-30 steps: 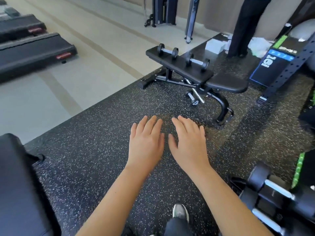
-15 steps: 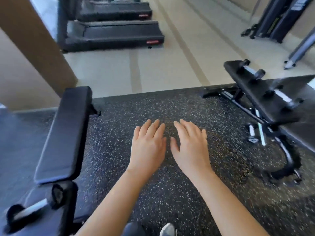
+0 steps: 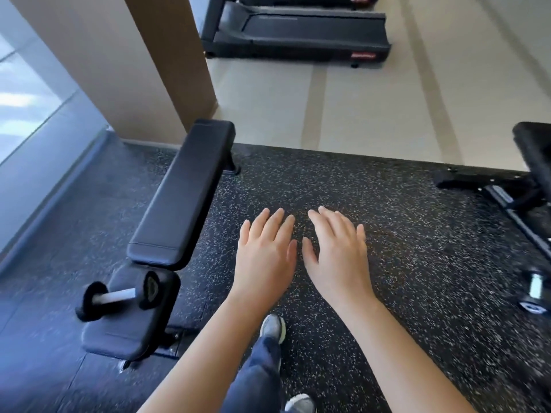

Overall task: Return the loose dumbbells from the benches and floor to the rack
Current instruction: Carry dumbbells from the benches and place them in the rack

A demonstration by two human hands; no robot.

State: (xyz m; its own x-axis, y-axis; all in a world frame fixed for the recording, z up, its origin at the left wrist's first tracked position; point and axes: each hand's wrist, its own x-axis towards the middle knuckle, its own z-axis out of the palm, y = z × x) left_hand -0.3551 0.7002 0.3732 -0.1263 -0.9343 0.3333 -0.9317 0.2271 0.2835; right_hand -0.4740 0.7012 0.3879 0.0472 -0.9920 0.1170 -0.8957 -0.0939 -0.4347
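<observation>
1. The head-worn camera looks forward and steeply down from standing height.
2. The left hand [image 3: 265,257] and right hand [image 3: 337,257] sit close, mid-frame; a bench [image 3: 185,192] lies lower left, a treadmill [image 3: 298,34] far off at the top.

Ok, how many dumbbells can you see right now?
1 for sure: a dumbbell lies on the seat pad of the left bench. A blurred black-and-silver piece by the other bench at the right edge may be another; cannot tell.
</observation>
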